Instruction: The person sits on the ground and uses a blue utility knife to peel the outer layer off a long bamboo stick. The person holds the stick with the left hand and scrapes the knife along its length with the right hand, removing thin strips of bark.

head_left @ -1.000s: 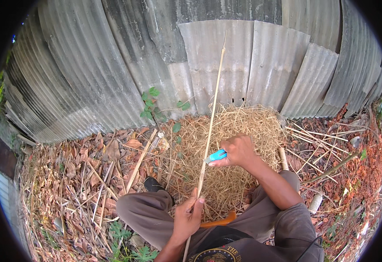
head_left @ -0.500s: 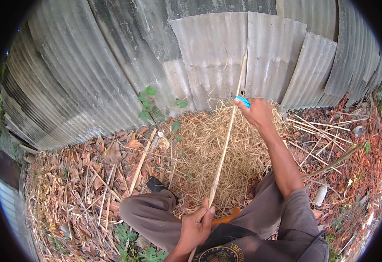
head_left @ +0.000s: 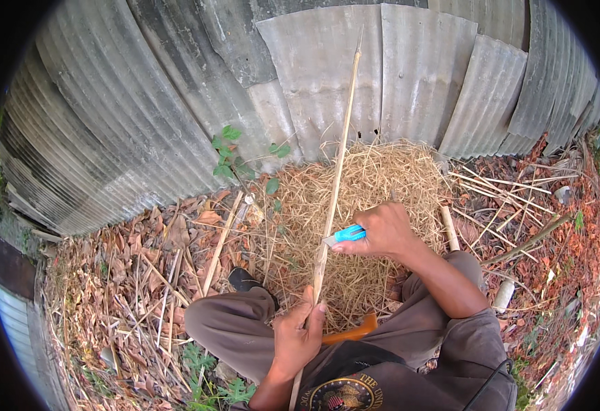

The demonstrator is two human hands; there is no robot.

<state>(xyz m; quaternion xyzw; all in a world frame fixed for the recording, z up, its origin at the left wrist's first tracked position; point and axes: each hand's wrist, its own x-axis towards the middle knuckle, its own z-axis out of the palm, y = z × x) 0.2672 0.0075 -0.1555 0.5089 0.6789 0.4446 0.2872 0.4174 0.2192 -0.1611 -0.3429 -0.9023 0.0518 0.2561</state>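
Biggest thing we've got is a wall of overlapping grey corrugated sheets (head_left: 142,123), running along the far edge of the ground. The ground is mostly brown leaf litter (head_left: 121,274), with a big straw-coloured pile of shavings (head_left: 375,181) around its middle, close up to the wall. On the near edge we can see the person's legs in grey-brown trousers (head_left: 235,325), bent, one knee out to each side.

Next down is the long bamboo strip (head_left: 341,151). It's held up over the shavings, slanting from the lap at the near edge to a thin tip in front of the wall. Over toward the ground's right edge we see a loose scatter of thin sticks (head_left: 512,192).

As for the hands, they're apart. The left hand (head_left: 298,335) is clamped around the lower part of the strip, by the lap. The right hand (head_left: 383,229) is further up, on the strip's right side, closed around a knife.

Smaller stuff: a dark shoe (head_left: 243,281) left of the pile, and an orange curved piece (head_left: 354,332) by the lap. Smallest, we'd say, is that blue-handled knife (head_left: 349,234), its blade pointing left and seemingly touching the strip.
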